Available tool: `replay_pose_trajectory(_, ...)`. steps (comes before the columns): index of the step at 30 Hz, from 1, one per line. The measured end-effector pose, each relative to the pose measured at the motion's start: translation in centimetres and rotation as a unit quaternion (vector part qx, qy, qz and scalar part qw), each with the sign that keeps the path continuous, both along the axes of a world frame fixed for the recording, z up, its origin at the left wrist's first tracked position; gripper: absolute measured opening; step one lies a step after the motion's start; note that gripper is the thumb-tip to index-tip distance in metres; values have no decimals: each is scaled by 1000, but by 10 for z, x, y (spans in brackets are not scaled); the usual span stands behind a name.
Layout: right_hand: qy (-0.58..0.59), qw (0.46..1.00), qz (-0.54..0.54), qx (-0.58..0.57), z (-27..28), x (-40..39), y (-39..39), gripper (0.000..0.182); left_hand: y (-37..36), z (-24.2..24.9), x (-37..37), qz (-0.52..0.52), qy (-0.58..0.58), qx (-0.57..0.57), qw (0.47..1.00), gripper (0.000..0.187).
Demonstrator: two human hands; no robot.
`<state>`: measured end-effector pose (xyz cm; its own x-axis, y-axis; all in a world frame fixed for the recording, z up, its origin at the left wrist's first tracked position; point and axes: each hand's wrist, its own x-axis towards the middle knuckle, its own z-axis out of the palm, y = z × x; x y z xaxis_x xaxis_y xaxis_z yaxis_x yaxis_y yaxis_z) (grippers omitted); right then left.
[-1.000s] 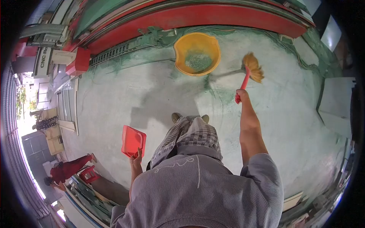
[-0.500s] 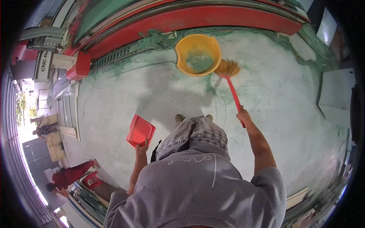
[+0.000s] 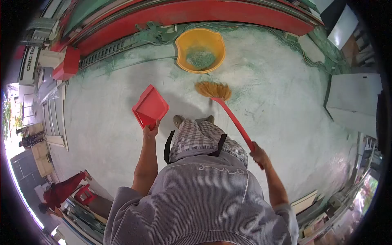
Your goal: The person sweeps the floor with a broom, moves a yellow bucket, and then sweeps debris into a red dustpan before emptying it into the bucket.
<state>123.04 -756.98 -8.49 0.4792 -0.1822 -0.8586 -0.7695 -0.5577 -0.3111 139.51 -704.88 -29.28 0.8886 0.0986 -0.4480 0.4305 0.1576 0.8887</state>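
Observation:
My left hand (image 3: 151,129) is closed on the end of a red dustpan (image 3: 152,107), held out in front of me on the left. In my right hand (image 3: 260,156) is the red handle of a broom (image 3: 233,119). Its straw bristles (image 3: 213,90) fan out over the floor ahead of my shoes, just below a yellow basin (image 3: 179,53). Green and whitish debris (image 3: 200,58) lies in the bottom of that basin. The dustpan and the bristles are apart from each other.
A long red machine (image 3: 196,14) with a cable chain (image 3: 107,52) spans the far side. Green dust marks the pale floor (image 3: 281,118). At right stands a grey cabinet (image 3: 353,102). A person in red (image 3: 63,190) is at lower left near a red stool (image 3: 85,194).
The broom has swung left and toward me, away from the basin's right side. My left hand has carried the dustpan forward. The basin appears shifted slightly left in view.

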Motion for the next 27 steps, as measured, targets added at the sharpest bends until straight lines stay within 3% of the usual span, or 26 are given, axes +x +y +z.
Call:
replay_pose_trajectory(1,-5,999,-30,10,8,-14,5,52,-9,16,3,128,74,-141,979,29)
replay_pose_trajectory(2,3,998,-61,14,12,-28,9,55,-20,38,7,250,143,-276,917,30)
replay_pose_trajectory(3,10,996,-92,17,15,-41,11,59,-24,49,7,361,205,-399,817,31)
replay_pose_trajectory(5,25,991,-132,15,14,-65,12,63,-20,45,0,382,214,-390,810,31)
replay_pose_trajectory(8,-43,949,-298,89,-7,-98,3,63,0,42,-21,427,242,-363,792,31)
replay_pose_trajectory(9,-19,938,-332,96,-7,-93,-2,66,1,39,-24,440,250,-355,786,31)
replay_pose_trajectory(11,-55,881,-450,137,-13,-81,-8,33,11,36,-33,464,267,-340,773,30)
replay_pose_trajectory(13,-67,836,-486,245,-34,-66,-31,15,23,34,-44,489,283,-323,759,30)
replay_pose_trajectory(15,-40,741,-586,326,-89,-63,-61,15,34,31,-53,514,298,-305,744,30)
replay_pose_trajectory(17,15,702,-620,349,-91,-31,-68,14,40,21,-55,525,307,-296,737,30)
replay_pose_trajectory(20,32,730,-554,399,-122,-16,-53,12,65,-14,-74,458,253,-325,788,30)
replay_pose_trajectory(21,43,717,-591,366,-118,-3,-34,12,73,-26,-83,214,188,-38,958,30)
replay_pose_trajectory(22,43,753,-552,355,-114,5,-18,15,79,-31,-88,-70,92,254,960,31)
replay_pose_trajectory(23,39,788,-511,342,-111,13,-4,18,69,-14,-79,-72,92,256,960,31)
replay_pose_trajectory(24,49,798,-497,337,-111,22,8,19,46,17,-62,202,193,-46,959,32)
replay_pose_trajectory(25,59,808,-483,332,-110,31,19,21,27,40,-50,440,260,-340,789,33)
replay_pose_trajectory(27,40,810,-441,384,-116,48,36,21,25,38,-47,412,253,-317,816,33)
